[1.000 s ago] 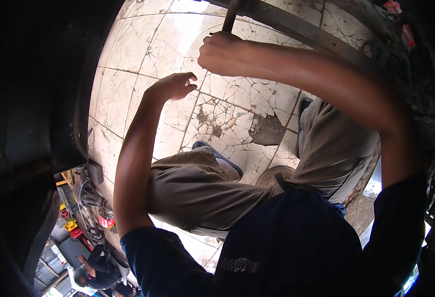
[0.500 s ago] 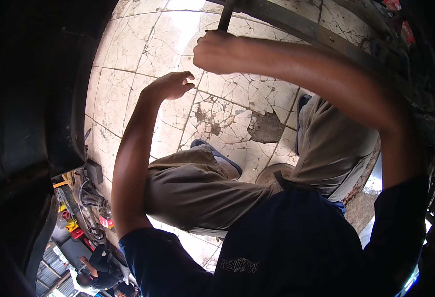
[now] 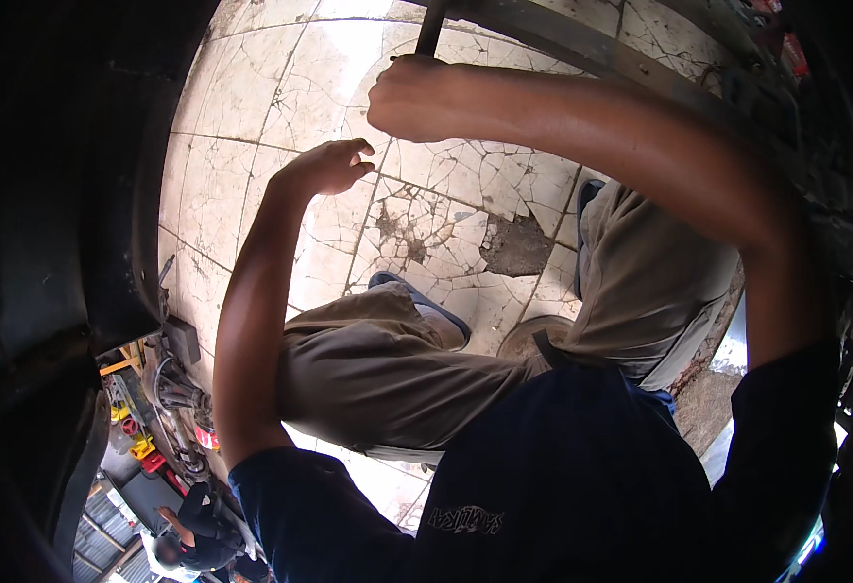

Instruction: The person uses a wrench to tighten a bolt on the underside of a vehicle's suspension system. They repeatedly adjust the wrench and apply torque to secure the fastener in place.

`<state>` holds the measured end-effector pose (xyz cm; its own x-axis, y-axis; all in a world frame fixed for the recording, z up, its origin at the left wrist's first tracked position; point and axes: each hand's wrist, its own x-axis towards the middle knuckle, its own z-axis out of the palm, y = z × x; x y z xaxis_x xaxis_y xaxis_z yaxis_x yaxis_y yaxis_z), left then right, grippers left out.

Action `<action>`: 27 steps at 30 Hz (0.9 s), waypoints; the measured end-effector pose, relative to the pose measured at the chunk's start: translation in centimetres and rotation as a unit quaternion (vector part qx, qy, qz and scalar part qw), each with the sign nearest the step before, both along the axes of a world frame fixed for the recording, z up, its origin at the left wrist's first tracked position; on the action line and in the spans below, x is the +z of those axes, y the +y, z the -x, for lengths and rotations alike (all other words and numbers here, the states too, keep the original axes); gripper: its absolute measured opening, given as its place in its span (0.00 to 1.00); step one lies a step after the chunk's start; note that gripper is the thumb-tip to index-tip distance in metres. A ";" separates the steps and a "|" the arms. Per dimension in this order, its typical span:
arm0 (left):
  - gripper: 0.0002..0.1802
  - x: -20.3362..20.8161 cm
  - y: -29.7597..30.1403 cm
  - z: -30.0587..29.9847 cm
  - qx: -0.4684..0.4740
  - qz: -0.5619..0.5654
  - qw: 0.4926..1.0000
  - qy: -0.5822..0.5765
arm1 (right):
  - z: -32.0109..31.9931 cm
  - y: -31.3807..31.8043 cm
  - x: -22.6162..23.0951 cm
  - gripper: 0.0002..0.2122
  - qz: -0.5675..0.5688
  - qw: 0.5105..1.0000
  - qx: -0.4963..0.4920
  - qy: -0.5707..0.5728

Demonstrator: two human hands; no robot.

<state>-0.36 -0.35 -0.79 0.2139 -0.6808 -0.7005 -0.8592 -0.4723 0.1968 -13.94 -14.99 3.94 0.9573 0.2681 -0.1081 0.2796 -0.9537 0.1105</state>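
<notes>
My right hand point(image 3: 409, 99) is closed in a fist on the end of a dark rod point(image 3: 431, 31). The rod runs up past the top of the picture, so its far end is out of sight. A little lower and to the left hovers my left hand point(image 3: 329, 167), with its fingers loosely bent, thumb and fingertips apart, and nothing visible in it. It is nearest to my right fist and does not touch it. Below both hands is a cracked white tiled floor point(image 3: 252, 185), which has a broken patch point(image 3: 519, 245) showing bare ground.
A large dark panel point(image 3: 120, 194) fills the left side. At the top right runs a dark metal beam point(image 3: 553, 37). Parts and tools point(image 3: 176, 394) lie at the lower left, where another person point(image 3: 198, 530) is at work farther off. My sandalled feet point(image 3: 426, 301) rest on the floor.
The whole view has shifted slightly, so both hands and the rod sit a little farther left and higher. My right hand keeps its hold on the rod; the left keeps its shape.
</notes>
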 end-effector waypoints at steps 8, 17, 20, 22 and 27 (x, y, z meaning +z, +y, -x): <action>0.23 -0.6 0.2 -0.3 -0.008 0.001 1.000 -0.007 | 0.5 0.7 0.4 0.05 -0.014 1.000 0.002 0.020; 0.23 -0.7 0.2 -0.6 -0.021 0.009 1.000 -0.016 | -0.3 0.0 -0.6 0.05 -0.038 0.999 -0.008 -0.013; 0.23 -0.7 0.6 -0.5 -0.015 0.006 1.000 -0.024 | 0.0 -0.2 -0.3 0.06 -0.047 0.998 0.009 -0.043; 0.23 -0.7 0.5 -0.4 -0.018 0.009 0.999 -0.026 | 0.2 0.1 0.3 0.06 -0.013 1.000 0.012 -0.015; 0.23 -0.6 0.1 -0.4 -0.015 0.002 1.000 -0.021 | 0.9 0.5 0.0 0.06 -0.047 0.999 0.002 -0.024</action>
